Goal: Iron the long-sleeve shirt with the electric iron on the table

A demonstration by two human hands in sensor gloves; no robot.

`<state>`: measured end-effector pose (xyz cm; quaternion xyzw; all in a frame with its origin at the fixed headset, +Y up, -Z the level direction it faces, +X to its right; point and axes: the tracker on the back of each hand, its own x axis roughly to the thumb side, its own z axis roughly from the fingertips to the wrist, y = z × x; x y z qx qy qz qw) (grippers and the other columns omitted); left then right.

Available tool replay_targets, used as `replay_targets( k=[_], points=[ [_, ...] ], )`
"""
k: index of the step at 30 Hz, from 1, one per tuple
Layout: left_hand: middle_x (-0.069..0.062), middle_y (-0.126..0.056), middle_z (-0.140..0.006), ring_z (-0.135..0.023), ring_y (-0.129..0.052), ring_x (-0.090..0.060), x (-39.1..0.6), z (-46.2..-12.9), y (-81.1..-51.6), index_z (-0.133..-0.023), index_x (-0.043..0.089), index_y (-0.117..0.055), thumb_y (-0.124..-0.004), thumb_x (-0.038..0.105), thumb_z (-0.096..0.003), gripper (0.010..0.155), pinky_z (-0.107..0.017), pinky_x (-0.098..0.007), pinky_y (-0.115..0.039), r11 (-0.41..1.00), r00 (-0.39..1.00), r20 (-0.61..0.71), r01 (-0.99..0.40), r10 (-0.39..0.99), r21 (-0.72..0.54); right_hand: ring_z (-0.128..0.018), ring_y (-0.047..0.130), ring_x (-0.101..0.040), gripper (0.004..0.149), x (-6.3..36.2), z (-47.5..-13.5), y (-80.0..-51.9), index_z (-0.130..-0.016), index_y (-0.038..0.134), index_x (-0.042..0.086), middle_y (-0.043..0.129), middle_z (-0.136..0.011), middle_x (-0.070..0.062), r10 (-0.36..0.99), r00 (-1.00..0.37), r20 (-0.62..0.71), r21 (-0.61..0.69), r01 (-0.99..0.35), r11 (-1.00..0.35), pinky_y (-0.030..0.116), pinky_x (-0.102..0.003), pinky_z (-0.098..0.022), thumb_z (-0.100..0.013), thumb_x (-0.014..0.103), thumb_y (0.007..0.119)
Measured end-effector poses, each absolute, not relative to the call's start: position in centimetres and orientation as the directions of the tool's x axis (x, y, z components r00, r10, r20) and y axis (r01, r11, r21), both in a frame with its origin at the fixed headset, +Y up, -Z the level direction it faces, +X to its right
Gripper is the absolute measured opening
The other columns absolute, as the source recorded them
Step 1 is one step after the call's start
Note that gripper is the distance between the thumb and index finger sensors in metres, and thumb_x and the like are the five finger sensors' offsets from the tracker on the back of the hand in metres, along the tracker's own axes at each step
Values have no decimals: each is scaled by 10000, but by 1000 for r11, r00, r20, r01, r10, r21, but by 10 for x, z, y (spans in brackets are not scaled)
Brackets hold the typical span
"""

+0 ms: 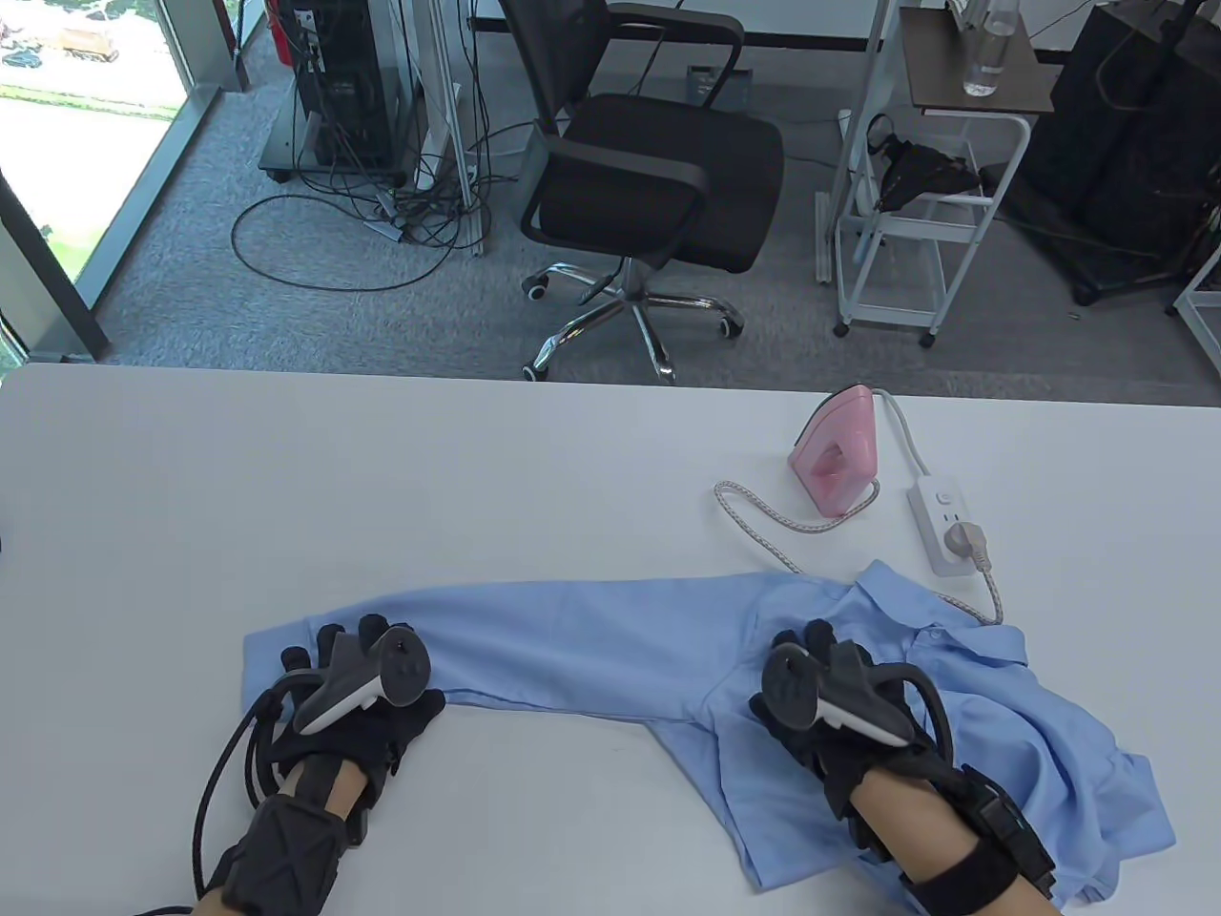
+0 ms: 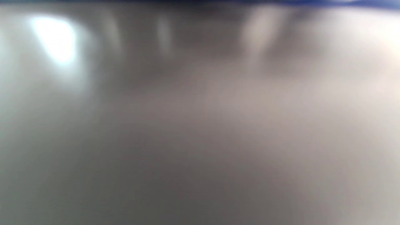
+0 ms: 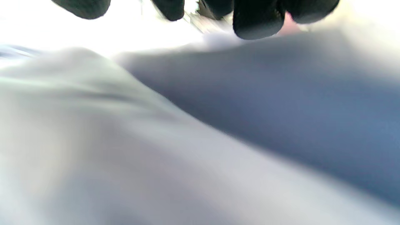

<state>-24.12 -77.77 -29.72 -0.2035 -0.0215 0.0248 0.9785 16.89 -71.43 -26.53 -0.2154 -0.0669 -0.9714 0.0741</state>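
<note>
White table [image 1: 477,458]: both hands flat on blue shirt [image 1: 610,639].

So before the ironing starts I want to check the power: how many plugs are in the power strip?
1. A single plug sits in the near end of the white power strip, right of the pink iron. The strip's other sockets look free.

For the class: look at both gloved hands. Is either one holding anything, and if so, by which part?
Nothing is gripped. The left hand rests flat on the shirt sleeve's cuff end; the right hand rests flat near its shoulder. The iron stands untouched.
</note>
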Motion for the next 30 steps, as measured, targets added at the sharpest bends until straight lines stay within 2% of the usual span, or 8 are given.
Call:
replay_targets(
  k=[6, 9, 14, 17, 21, 25, 28, 30],
  points=[
    [-137, -171, -1194, -1060, -298, -599, -232, -300, -785, -1130, 218, -191, -457, 657, -428, 870, -683, -812, -246, 881, 996, 41, -45, 73, -472, -932, 529, -493, 613, 105, -224, -742, -1084, 587, 252, 362, -1143, -270, -245, -731, 636, 197, 462, -865, 546, -675, -666, -558, 565, 615],
    [-142, -53, -1172, -1056, -231, -601, -229, -297, -788, -1111, 211, -73, -428, 667, -427, 896, -685, -810, -239, 870, 998, 65, 47, -17, -491, -888, 524, -503, 630, 103, -210, -735, -1046, 650, 150, 388, -1097, -299, -207, -692, 692, 194, 454, -870, 520, -683, -659, -545, 532, 654],
    [-158, -79, -1169, -1048, -265, -615, -226, -297, -788, -1109, 195, -95, -443, 656, -422, 897, -680, -812, -250, 871, 999, 52, 37, -13, -489, -864, 615, -493, 564, 117, -165, -728, -801, 924, 127, 564, -1069, -262, 191, -611, 769, 558, 494, -666, 563, -690, -641, -513, 557, 696],
    [-165, -97, -1172, -1049, -288, -614, -227, -298, -785, -1113, 192, -112, -453, 665, -417, 908, -683, -808, -252, 866, 998, 62, 44, -15, -499, -837, 687, -464, 582, 130, -189, -698, -751, 933, 93, 672, -1029, -223, 340, -682, 648, 596, 176, -783, 583, -682, -639, -540, 561, 658],
    [-158, -243, -1194, -1059, -398, -594, -232, -297, -774, -1132, 204, -255, -469, 654, -423, 866, -693, -802, -275, 894, 999, 49, 2, 23, -449, -782, 813, -477, 557, 150, -239, -676, -863, 886, 87, 778, -988, -239, 252, -780, 572, 81, -252, -964, 654, -702, -596, -555, 499, 671],
    [-111, -307, -1198, -1059, -471, -564, -243, -299, -770, -1121, 329, -310, -499, 617, -448, 756, -698, -790, -336, 945, 998, 67, 22, 0, -327, -984, 550, -598, 620, 151, -282, -716, -1120, 487, 276, 425, -1192, -216, 98, -924, 370, 275, 8, -961, 520, -773, -656, -572, 551, 582],
    [-79, -215, -1197, -1070, -395, -552, -256, -302, -783, -1103, 387, -217, -478, 616, -453, 737, -700, -787, -328, 892, 998, 40, 68, -57, -447, -1022, 338, -671, 697, 154, -298, -760, -1117, 203, 356, 176, -1217, -209, -36, -971, 237, 554, 165, -816, 427, -820, -666, -545, 646, 475],
    [-65, -189, -1196, -1073, -353, -548, -263, -303, -783, -1103, 388, -211, -483, 625, -447, 748, -699, -788, -318, 901, 1000, -2, 2, -3, -435, -988, 183, -696, 726, 163, -303, -773, -1053, -12, 319, -39, -1150, -233, -57, -986, 157, 539, 134, -832, 395, -832, -650, -529, 655, 362]
  ],
)
